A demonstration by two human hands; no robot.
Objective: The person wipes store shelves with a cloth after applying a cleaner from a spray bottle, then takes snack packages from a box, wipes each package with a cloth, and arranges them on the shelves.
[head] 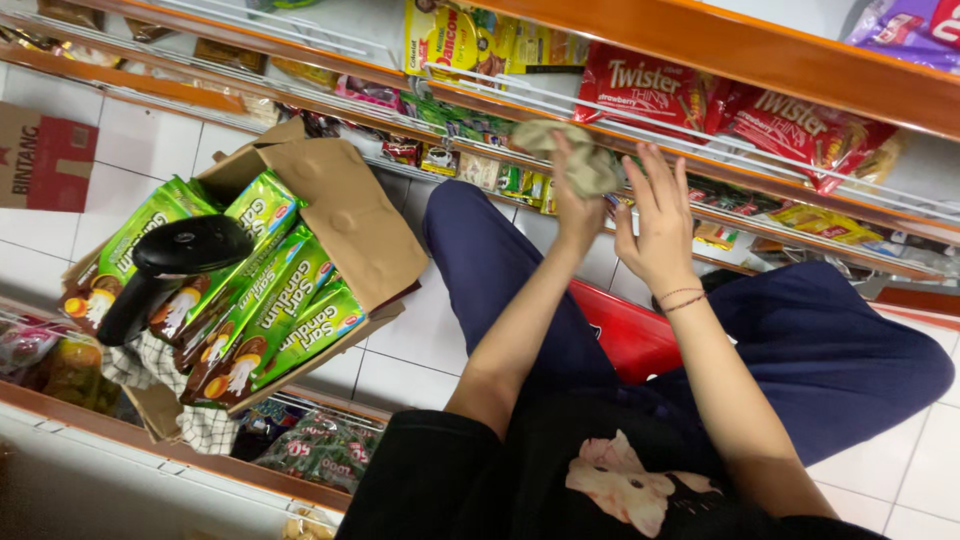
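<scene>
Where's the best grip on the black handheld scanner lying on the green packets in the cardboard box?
Probably the handle. The black handheld scanner lies flat on the green snack packets in the open cardboard box, its bulbous head up-right, its slimmer handle running down-left. Come from above, fingers wrapped across the handle just below the head; the head looks too wide and rounded for a sure hold.

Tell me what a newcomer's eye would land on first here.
First, the left hand pressing a crumpled beige cloth against the wire-fronted shelf, the open right hand beside it. Then the open cardboard box of green snack packs at left, a black scanner lying on top.
</scene>
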